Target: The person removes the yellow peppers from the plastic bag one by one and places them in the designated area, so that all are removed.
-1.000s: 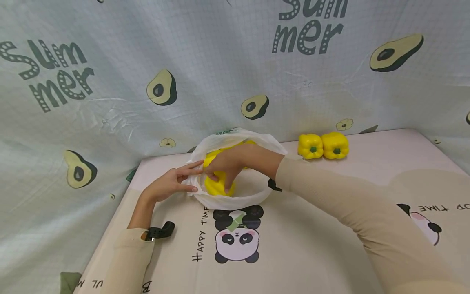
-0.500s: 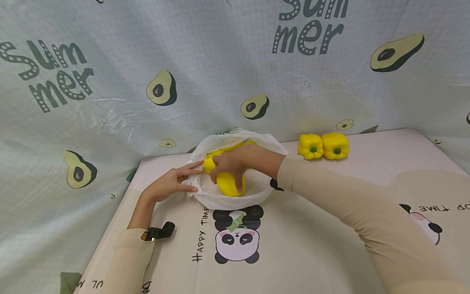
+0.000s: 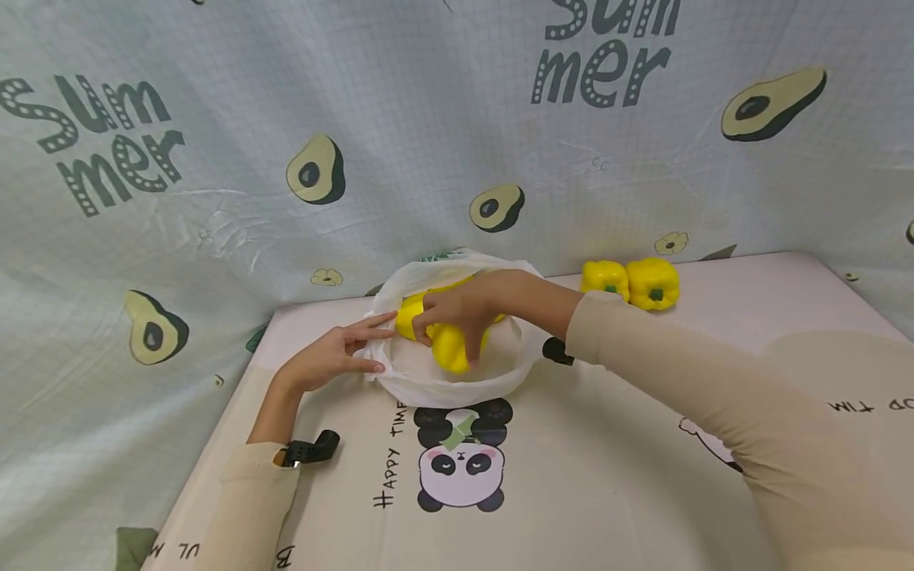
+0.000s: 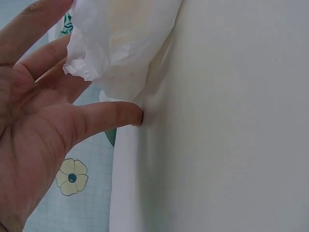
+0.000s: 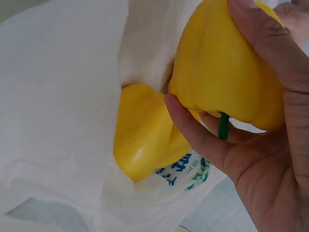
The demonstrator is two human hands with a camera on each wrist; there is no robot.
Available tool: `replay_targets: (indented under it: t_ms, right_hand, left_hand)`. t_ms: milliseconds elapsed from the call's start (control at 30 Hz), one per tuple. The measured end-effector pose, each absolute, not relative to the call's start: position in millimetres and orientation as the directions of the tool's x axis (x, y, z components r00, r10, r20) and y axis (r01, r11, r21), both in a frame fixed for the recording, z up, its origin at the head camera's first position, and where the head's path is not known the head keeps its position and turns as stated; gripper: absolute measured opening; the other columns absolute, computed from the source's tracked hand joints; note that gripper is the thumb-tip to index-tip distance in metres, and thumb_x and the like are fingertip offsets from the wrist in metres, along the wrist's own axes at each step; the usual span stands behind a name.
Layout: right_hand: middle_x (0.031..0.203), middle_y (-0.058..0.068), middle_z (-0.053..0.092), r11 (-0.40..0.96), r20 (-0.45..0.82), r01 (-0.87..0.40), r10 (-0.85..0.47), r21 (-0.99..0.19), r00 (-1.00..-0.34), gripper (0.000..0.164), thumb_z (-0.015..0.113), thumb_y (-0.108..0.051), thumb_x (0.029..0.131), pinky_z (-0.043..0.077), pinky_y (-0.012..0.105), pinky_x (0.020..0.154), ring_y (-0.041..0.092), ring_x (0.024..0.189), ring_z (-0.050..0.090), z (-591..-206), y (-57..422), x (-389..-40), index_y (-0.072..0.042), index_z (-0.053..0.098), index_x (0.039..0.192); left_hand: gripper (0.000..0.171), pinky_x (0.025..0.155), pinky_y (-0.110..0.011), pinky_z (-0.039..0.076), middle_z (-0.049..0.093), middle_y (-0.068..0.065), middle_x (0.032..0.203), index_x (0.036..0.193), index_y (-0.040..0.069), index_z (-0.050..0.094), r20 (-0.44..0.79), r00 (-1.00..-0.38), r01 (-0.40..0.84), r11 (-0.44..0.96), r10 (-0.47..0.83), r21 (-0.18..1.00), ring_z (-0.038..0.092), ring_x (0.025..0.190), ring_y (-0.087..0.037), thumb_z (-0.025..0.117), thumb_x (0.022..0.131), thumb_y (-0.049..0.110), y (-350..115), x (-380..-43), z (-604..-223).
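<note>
A white plastic bag point(image 3: 443, 394) with its mouth spread wide sits at the back of the table. Inside it, my right hand point(image 3: 467, 308) grips a yellow bell pepper point(image 5: 222, 67), thumb on one side and fingers on the other; its green stem shows in the right wrist view. Another yellow bell pepper point(image 5: 145, 135) lies in the bag beside it, partly covered by that hand in the head view. At the bag's left rim rests my left hand point(image 3: 320, 361), its fingers extended and the thumb point(image 4: 113, 117) straight out alongside the plastic.
Two more yellow bell peppers, one point(image 3: 604, 274) partly behind the right sleeve and one point(image 3: 653, 284) in plain sight, stand side by side at the table's back edge. A patterned curtain point(image 3: 400, 143) hangs right behind the table point(image 3: 571, 476).
My right hand has shifted to the right inside the bag, carrying the bell pepper with it. The right sleeve now overlaps one of the peppers at the back. My left hand stays put.
</note>
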State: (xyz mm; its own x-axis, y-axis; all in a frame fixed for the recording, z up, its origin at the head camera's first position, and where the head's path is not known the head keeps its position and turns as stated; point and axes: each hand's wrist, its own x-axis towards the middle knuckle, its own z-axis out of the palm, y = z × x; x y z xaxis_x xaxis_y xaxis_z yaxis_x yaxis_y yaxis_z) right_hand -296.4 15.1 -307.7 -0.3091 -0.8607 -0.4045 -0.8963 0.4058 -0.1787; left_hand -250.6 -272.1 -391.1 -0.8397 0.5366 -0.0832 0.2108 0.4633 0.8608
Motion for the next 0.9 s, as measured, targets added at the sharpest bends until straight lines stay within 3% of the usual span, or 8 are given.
replay_targets:
  t_ms: [200, 367, 600, 767, 900]
  right_hand:
    - [0.134, 0.007, 0.039, 0.430, -0.344, -0.888, -0.868, -0.162, -0.358, 0.069, 0.085, -0.044, 0.082, 0.047, 0.033, 0.095, 0.023, 0.112, 0.050, -300, 32, -289, -0.045, 0.054, 0.144]
    - [0.135, 0.008, 0.037, 0.408, -0.262, -0.886, -0.900, -0.221, -0.349, 0.058, 0.077, -0.038, 0.091, 0.046, 0.033, 0.095, 0.025, 0.113, 0.049, -293, 50, -284, -0.047, 0.055, 0.143]
    - [0.151, 0.008, 0.033, 0.370, -0.157, -0.874, -0.928, -0.315, -0.337, 0.047, 0.066, -0.027, 0.100, 0.043, 0.045, 0.105, 0.032, 0.128, 0.042, -290, 77, -281, -0.045, 0.055, 0.142]
    - [0.142, 0.008, 0.041, 0.397, -0.021, -0.824, -0.905, -0.405, -0.426, 0.035, 0.066, -0.027, 0.100, 0.046, 0.042, 0.105, 0.028, 0.122, 0.049, -291, 92, -276, -0.033, 0.058, 0.134]
    - [0.139, 0.005, 0.047, 0.420, 0.057, -0.776, -0.863, -0.471, -0.501, 0.039, 0.067, -0.031, 0.099, 0.044, 0.039, 0.105, 0.022, 0.117, 0.051, -290, 104, -271, -0.026, 0.050, 0.134]
  left_hand:
    - [0.063, 0.123, -0.055, 0.019, 0.029, -0.003, 0.167, 0.144, 0.001, 0.056, -0.092, -0.842, 0.207, 0.476, 0.532, 0.855, 0.016, 0.155, -0.031, 0.081, 0.087, 0.014, -272, -250, -391]
    - [0.062, 0.123, -0.054, 0.019, 0.029, -0.002, 0.167, 0.144, 0.001, 0.056, -0.096, -0.842, 0.198, 0.469, 0.531, 0.861, 0.016, 0.156, -0.030, 0.080, 0.088, 0.014, -271, -250, -391]
    - [0.066, 0.124, -0.055, 0.015, 0.029, -0.001, 0.167, 0.147, 0.006, 0.054, -0.091, -0.838, 0.208, 0.470, 0.538, 0.858, 0.014, 0.156, -0.029, 0.081, 0.087, 0.015, -271, -249, -389]
    - [0.064, 0.124, -0.057, 0.013, 0.029, -0.001, 0.167, 0.146, 0.007, 0.055, -0.083, -0.835, 0.214, 0.459, 0.545, 0.862, 0.013, 0.156, -0.029, 0.080, 0.088, 0.015, -271, -248, -390]
    - [0.063, 0.124, -0.057, 0.011, 0.029, 0.000, 0.167, 0.145, 0.006, 0.056, -0.083, -0.834, 0.214, 0.458, 0.546, 0.862, 0.013, 0.156, -0.028, 0.080, 0.088, 0.014, -271, -248, -389]
